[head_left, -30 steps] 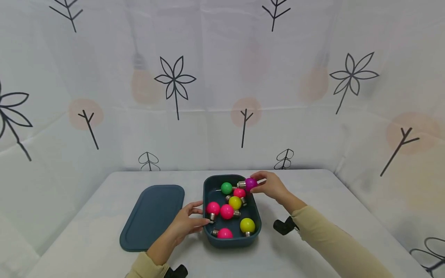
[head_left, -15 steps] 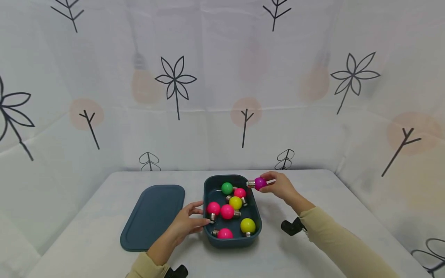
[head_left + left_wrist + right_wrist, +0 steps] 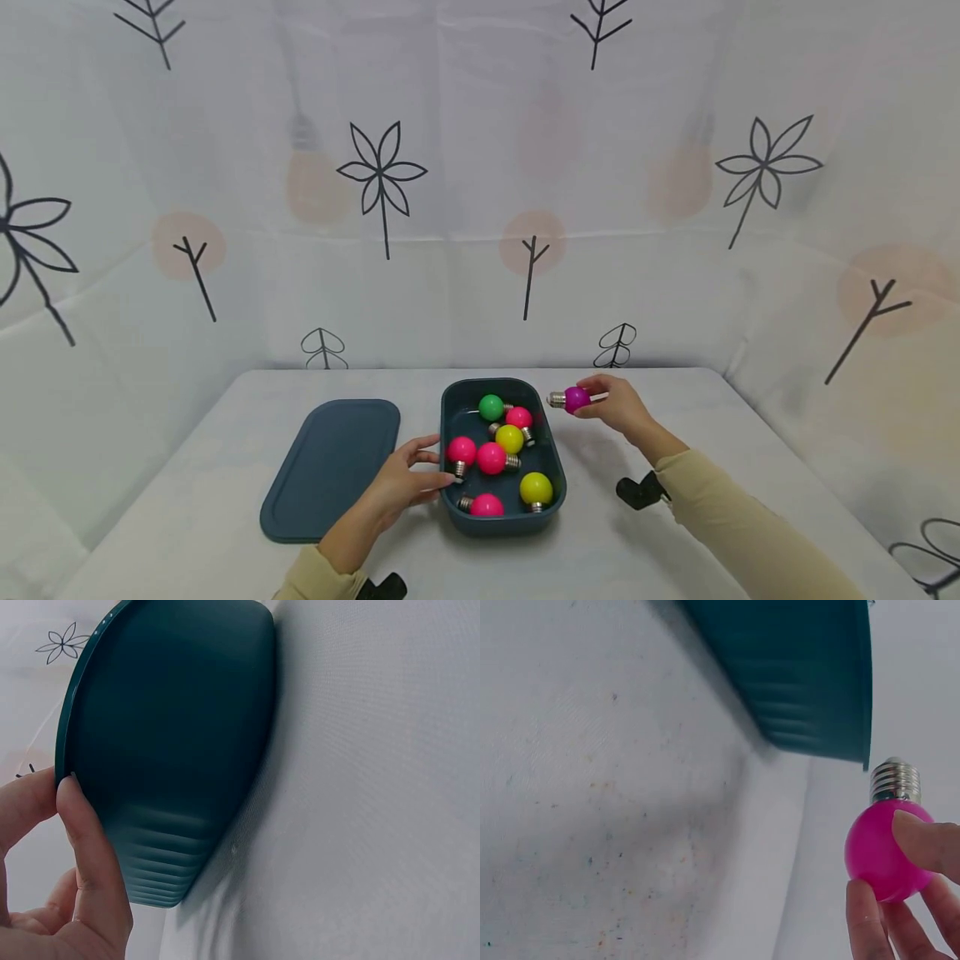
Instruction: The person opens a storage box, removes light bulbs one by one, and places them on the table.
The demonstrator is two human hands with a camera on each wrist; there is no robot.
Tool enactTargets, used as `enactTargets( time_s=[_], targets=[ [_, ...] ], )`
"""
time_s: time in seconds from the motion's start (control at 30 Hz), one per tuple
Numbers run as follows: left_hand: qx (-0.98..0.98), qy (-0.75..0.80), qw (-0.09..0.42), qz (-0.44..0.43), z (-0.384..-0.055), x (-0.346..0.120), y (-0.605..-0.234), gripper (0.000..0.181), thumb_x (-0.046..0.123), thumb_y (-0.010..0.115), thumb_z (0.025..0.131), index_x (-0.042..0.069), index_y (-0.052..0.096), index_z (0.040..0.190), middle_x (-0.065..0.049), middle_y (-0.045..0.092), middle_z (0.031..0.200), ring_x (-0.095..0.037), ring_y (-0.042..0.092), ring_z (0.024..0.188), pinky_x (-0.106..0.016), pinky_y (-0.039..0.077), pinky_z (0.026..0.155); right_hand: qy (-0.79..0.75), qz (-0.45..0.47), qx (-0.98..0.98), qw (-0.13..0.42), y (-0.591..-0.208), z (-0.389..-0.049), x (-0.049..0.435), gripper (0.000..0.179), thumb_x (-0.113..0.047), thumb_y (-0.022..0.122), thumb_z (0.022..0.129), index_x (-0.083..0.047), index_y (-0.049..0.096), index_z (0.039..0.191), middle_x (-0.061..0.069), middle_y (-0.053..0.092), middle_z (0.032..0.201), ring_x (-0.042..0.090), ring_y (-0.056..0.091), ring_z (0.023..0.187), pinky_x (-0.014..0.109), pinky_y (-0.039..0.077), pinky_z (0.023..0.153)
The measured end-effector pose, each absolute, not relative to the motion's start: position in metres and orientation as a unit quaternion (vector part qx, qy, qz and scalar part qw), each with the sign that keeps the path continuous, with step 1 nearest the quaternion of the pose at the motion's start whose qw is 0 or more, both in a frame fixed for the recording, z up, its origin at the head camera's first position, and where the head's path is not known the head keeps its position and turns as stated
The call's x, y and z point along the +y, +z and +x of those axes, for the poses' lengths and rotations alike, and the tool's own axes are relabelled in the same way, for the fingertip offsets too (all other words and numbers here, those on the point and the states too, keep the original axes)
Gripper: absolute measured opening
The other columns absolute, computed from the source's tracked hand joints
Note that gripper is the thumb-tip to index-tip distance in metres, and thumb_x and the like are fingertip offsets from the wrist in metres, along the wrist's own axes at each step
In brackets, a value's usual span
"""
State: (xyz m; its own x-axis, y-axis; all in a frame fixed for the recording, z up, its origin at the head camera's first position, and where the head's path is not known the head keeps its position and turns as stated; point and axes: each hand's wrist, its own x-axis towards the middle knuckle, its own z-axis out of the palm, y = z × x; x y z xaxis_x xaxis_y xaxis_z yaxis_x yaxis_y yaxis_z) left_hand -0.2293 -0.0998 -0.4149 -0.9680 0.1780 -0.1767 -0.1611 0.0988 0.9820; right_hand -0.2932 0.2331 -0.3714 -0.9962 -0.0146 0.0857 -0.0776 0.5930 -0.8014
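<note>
A purple light bulb (image 3: 577, 400) is pinched by its round end in my right hand (image 3: 618, 408), its metal screw base pointing left. That hand is in the air just right of the dark teal box (image 3: 551, 454). The right wrist view shows the bulb (image 3: 885, 851) between thumb and fingers, apart from the box wall (image 3: 810, 690). My left hand (image 3: 401, 483) grips the box's left rim, thumb and finger pinching it in the left wrist view. Inside the box lie a green bulb (image 3: 491, 407), several pink bulbs (image 3: 491, 458) and two yellow bulbs (image 3: 536, 488).
A flat dark teal lid (image 3: 330, 471) lies on the white table (image 3: 600, 550), left of the box. Behind the table hangs a pale curtain (image 3: 465, 167) printed with plants. Black wrist cameras (image 3: 637, 492) stick out under both sleeves.
My right hand has moved to the right with the purple bulb, from over the box's far right corner to outside its rim. The left hand stays on the rim.
</note>
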Motion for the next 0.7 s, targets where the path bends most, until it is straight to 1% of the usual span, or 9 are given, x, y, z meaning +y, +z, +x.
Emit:
enactTargets(
  time_s=[0.17,0.4,0.7],
  targets=[
    [0.728,0.674,0.127,0.011,-0.229,-0.101,-0.415,0.073,0.006,0.077,0.075,0.005,0.041,0.138,-0.013,0.047,0.111,-0.016,0.058,0.074,-0.031,0.054,0.069,0.447,0.017,-0.894,0.037,-0.379,-0.297,0.238,0.046,-0.004,0.074,0.077,0.005,0.055,0.117,0.025,0.055,0.115,0.037,0.055,0.101,0.044,0.05,0.082],
    [0.725,0.677,0.126,0.013,-0.23,-0.101,-0.415,0.072,0.005,0.077,0.075,0.005,0.041,0.138,-0.013,0.047,0.11,-0.015,0.058,0.072,-0.031,0.054,0.069,0.449,0.008,-0.893,0.038,-0.389,-0.303,0.245,0.047,-0.003,0.075,0.077,0.007,0.054,0.117,0.027,0.056,0.114,0.038,0.054,0.1,0.043,0.05,0.08],
    [0.72,0.682,0.128,0.016,-0.23,-0.102,-0.416,0.073,0.005,0.077,0.075,0.004,0.041,0.138,-0.013,0.047,0.111,-0.015,0.059,0.07,-0.03,0.054,0.068,0.452,-0.032,-0.891,0.014,-0.405,-0.31,0.245,0.045,-0.003,0.072,0.079,0.006,0.053,0.119,0.027,0.053,0.116,0.038,0.052,0.102,0.044,0.048,0.085]
  ],
)
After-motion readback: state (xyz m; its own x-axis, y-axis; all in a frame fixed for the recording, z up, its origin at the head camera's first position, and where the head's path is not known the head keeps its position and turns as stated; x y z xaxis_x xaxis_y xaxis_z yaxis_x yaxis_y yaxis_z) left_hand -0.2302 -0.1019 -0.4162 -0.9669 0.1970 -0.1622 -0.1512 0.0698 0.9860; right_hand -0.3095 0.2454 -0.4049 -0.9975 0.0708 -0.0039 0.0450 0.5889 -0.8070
